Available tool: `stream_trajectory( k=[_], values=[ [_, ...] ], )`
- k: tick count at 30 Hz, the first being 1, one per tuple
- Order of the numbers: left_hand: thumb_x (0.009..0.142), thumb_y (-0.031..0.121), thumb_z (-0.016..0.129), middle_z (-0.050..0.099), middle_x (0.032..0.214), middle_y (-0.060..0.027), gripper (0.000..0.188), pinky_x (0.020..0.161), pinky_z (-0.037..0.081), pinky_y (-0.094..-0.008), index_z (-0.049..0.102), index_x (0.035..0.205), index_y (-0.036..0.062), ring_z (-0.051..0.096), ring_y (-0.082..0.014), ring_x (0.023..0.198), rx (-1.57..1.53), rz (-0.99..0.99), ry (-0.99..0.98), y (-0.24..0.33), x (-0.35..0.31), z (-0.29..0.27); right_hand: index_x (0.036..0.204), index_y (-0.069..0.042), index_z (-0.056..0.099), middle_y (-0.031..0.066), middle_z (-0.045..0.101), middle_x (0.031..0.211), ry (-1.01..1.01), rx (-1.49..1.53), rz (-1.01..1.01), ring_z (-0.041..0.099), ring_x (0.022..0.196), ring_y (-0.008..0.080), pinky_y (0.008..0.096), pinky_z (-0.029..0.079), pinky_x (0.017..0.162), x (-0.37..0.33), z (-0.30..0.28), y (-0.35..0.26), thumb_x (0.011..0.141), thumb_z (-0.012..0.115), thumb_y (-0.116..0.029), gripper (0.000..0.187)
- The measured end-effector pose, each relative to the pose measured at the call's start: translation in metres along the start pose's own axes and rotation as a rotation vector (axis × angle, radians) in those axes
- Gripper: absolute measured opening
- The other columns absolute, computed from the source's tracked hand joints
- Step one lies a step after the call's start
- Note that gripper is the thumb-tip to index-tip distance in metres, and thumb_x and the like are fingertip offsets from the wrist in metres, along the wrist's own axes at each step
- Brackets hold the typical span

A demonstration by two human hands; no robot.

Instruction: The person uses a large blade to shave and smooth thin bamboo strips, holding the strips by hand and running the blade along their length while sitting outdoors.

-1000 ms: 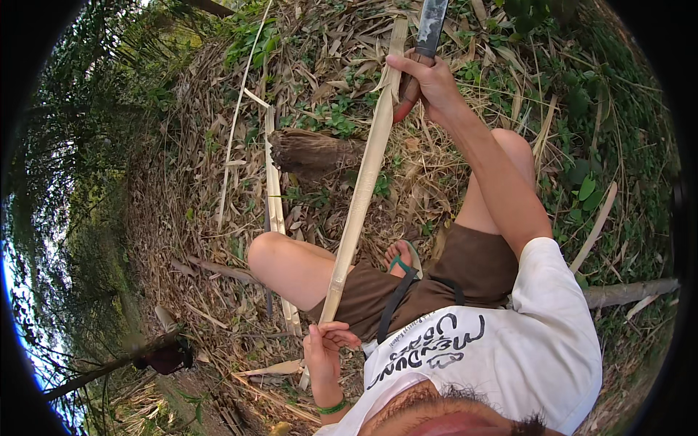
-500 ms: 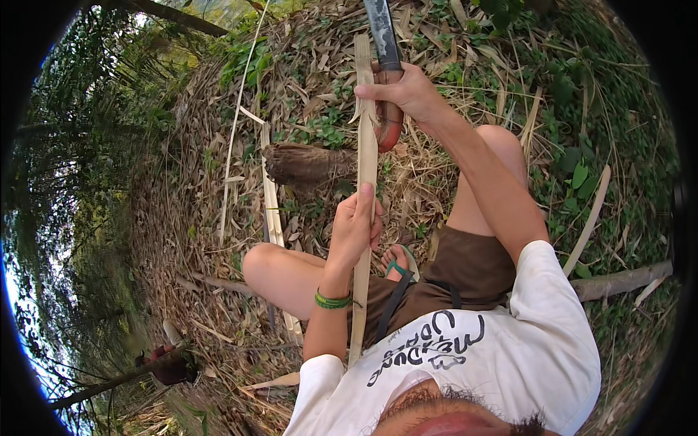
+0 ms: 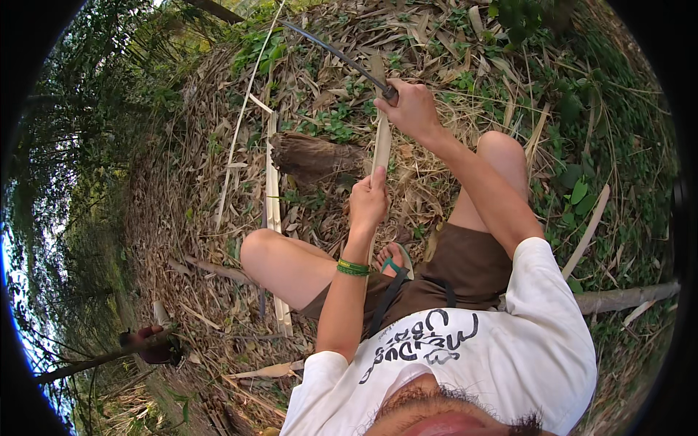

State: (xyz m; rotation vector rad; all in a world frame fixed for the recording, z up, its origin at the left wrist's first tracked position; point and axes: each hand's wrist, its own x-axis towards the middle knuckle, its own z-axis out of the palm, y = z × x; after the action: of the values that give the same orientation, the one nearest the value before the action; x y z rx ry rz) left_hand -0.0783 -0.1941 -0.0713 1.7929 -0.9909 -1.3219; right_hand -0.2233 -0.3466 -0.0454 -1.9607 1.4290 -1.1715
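Note:
My left hand [image 3: 368,200] is closed round a long, pale, flat strip of split bamboo or wood [image 3: 382,139], thumb along its face. The strip slopes up and away from my lap; its lower end is hidden behind my left hand and forearm. In my right hand [image 3: 413,109] is the handle of a machete, the fist wrapped round it and hiding most of the grip. Its dark blade [image 3: 338,54] points to the far left, edge-on to me, crossing the strip near its upper end.
A short, thick log [image 3: 316,156] lies just left of the strip. Several pale split lengths [image 3: 273,196] and a long thin strip [image 3: 240,131] lie further left. A branch [image 3: 625,298] and another pale strip [image 3: 590,229] are at right. Dry leaves and green plants cover the ground.
The machete has swung from pointing straight away to pointing far left, across the strip. My right hand has turned with it. My left hand and the strip have shifted slightly right.

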Motion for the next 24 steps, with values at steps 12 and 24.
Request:
stream_trajectory(
  k=[12,24],
  values=[
    [0.104,0.049,0.050,0.038,0.046,0.0029,0.052,0.033,0.034,-0.0239,0.048,0.073,0.0082,0.039,-0.0064,0.035,-0.176,0.036,-0.054,0.025,-0.022,-0.022,0.085,-0.006,0.063,-0.0020,0.057,0.066,-0.180,0.625,0.277,0.055,0.057,0.0092,0.0266,0.048,0.053,0.025,0.011,0.009,0.084,0.082,-0.019,0.023],
    [0.109,0.041,0.041,0.050,0.063,-0.0020,0.039,0.035,0.030,-0.0159,0.051,0.102,0.0048,0.042,-0.0059,0.035,-1.048,0.081,-0.770,0.049,-0.047,-0.070,0.100,0.000,0.068,0.0084,0.067,0.068,0.032,-0.016,0.368,0.069,0.069,0.0231,0.0403,0.053,0.068,0.054,-0.016,0.047,0.086,0.077,-0.037,0.041]
  ],
)
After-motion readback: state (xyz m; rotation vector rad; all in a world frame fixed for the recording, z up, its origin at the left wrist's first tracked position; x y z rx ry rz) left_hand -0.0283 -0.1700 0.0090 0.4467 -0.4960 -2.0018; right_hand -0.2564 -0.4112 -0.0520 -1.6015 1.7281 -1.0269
